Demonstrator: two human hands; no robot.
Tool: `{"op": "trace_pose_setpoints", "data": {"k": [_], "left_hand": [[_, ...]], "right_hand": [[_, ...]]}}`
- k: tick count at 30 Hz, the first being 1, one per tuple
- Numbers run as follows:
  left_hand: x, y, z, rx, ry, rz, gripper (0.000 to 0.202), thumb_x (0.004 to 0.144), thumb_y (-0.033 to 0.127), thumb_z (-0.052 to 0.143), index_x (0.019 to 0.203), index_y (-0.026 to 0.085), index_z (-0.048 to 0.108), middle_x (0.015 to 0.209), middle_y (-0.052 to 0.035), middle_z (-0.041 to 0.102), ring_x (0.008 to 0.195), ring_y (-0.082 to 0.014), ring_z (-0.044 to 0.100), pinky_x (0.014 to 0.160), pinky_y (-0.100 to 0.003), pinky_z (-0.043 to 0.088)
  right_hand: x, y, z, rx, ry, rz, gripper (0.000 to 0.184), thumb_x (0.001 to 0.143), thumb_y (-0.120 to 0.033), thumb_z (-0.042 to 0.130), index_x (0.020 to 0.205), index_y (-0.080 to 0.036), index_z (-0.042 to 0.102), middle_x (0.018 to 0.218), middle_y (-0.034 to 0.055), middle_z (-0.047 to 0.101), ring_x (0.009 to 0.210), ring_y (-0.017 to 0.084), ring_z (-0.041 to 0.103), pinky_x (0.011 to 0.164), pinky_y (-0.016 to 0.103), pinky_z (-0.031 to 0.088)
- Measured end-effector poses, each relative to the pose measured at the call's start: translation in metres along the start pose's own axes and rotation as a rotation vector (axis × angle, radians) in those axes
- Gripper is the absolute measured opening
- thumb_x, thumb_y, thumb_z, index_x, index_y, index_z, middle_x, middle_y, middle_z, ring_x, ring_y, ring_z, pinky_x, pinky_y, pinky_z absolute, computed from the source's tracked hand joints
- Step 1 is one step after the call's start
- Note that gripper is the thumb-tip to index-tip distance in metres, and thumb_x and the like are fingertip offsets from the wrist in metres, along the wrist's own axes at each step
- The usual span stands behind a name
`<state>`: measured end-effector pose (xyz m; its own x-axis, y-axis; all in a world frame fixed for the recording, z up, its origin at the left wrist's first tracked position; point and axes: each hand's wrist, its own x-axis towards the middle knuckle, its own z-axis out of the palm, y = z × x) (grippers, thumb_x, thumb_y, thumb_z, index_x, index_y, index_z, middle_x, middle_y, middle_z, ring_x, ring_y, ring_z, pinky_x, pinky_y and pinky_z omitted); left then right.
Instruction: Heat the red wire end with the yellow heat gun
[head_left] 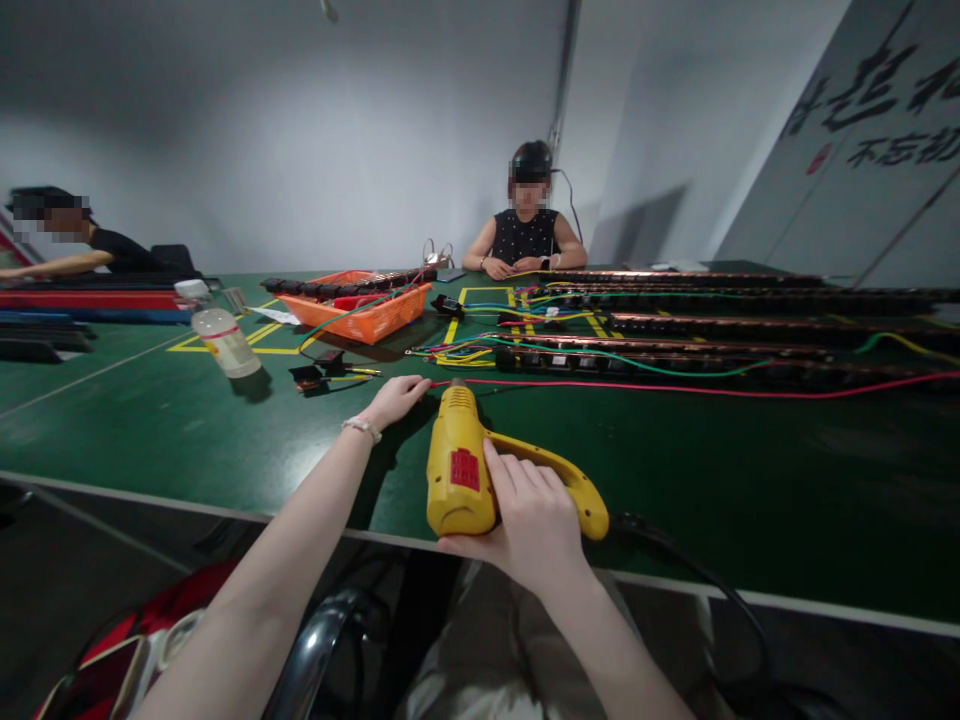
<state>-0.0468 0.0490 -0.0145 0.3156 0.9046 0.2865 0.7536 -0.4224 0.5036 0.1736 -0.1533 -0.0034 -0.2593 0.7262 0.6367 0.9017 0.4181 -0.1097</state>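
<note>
Green bench point(150, 430): at six o'clock my right hand point(536, 520) wraps the yellow heat gun point(457, 470), nozzle at the end of the red wire point(675, 390); my left hand point(394, 400) curls there, grip unclear. The wire bundle point(525, 345) at twelve lies untouched.

Heat gun point(450, 500): grip partly covered by right hand point(534, 522); red label point(465, 468) unreadable. Black cord point(679, 548), right of heat gun: drops behind surface point(187, 430) edge. Long strips point(750, 322), beyond heat gun: ends cut off.

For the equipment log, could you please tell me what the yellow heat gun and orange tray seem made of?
The heat gun, gripped by the right hand, looks like moulded plastic: uniform yellow, soft sheen. The orange tray also seems plastic, with thin, evenly coloured walls.
</note>
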Motion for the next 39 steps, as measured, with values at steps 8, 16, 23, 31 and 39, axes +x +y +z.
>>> {"op": "trace_pose_setpoints", "data": {"k": [8, 16, 23, 31, 39], "left_hand": [[0.0, 0.001, -0.001, -0.024, -0.015, -0.001, 0.047, 0.085, 0.055, 0.034, 0.061, 0.017, 0.048, 0.056, 0.0015, 0.049, 0.056, -0.0116, 0.042, 0.055, -0.024, 0.03], [-0.001, 0.004, -0.004, -0.031, -0.039, 0.009, 0.047, 0.084, 0.055, 0.033, 0.062, 0.017, 0.049, 0.055, 0.0019, 0.045, 0.055, -0.0114, 0.04, 0.053, -0.025, 0.028], [-0.001, 0.006, -0.002, -0.018, -0.01, -0.007, 0.045, 0.085, 0.053, 0.033, 0.062, 0.018, 0.049, 0.056, 0.0015, 0.048, 0.055, -0.0119, 0.042, 0.055, -0.024, 0.028], [0.0, 0.004, 0.0, -0.007, 0.001, -0.028, 0.043, 0.086, 0.05, 0.032, 0.066, 0.018, 0.052, 0.062, 0.0004, 0.055, 0.058, -0.0127, 0.047, 0.056, -0.024, 0.03], [-0.001, 0.004, 0.001, -0.011, 0.013, -0.022, 0.043, 0.085, 0.05, 0.034, 0.067, 0.018, 0.055, 0.064, -0.0003, 0.057, 0.06, -0.0135, 0.048, 0.056, -0.024, 0.03]], "right_hand": [[-0.007, 0.03, -0.016, -0.011, -0.072, 0.07, 0.105, 0.057, -0.087, 0.041, 0.127, -0.009, 0.048, 0.097, 0.0112, 0.063, 0.086, 0.023, 0.057, 0.077, 0.035, 0.037], [-0.02, 0.069, -0.034, -0.094, -0.072, 0.058, 0.084, 0.069, -0.076, 0.047, 0.125, -0.014, 0.049, 0.109, 0.0107, 0.061, 0.097, 0.024, 0.056, 0.082, 0.035, 0.041], [-0.045, 0.103, -0.047, -0.188, -0.034, 0.255, 0.044, 0.09, -0.05, 0.034, 0.098, -0.016, 0.061, 0.092, 0.0076, 0.064, 0.086, 0.02, 0.057, 0.073, 0.033, 0.042], [-0.038, 0.083, -0.046, -0.216, -0.08, 0.103, 0.038, 0.081, -0.052, 0.049, 0.092, -0.016, 0.054, 0.085, 0.0071, 0.062, 0.081, 0.02, 0.057, 0.073, 0.033, 0.038], [-0.025, 0.045, -0.028, -0.068, -0.031, 0.097, 0.033, 0.077, -0.046, 0.055, 0.092, -0.016, 0.055, 0.088, 0.0068, 0.063, 0.083, 0.021, 0.057, 0.075, 0.033, 0.036]]}}
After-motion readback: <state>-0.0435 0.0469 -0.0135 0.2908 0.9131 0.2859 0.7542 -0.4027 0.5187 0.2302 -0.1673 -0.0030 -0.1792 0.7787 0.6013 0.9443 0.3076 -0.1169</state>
